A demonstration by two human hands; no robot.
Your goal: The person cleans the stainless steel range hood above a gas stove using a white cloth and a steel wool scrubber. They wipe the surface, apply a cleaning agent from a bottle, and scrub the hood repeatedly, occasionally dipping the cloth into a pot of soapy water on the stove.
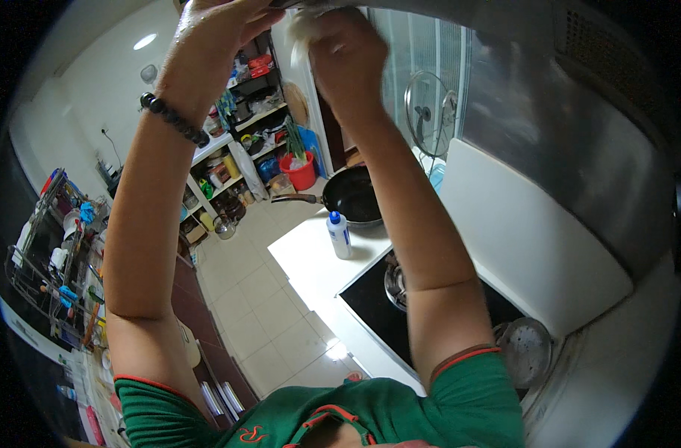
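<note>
Clenched around a blurred white cloth [301, 46], the right hand [350, 63] is holding it up by the range hood [504, 21]; the left hand [225, 26] is hovering alongside, partly cropped, its grip unclear.

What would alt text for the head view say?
A person's bare arms stretch upward in a kitchen, the right grip holding a blurred whitish wad and the left grip beside it, partly cut off. Below, a white bottle and black pan stand on a white counter beside a black cooktop.
</note>
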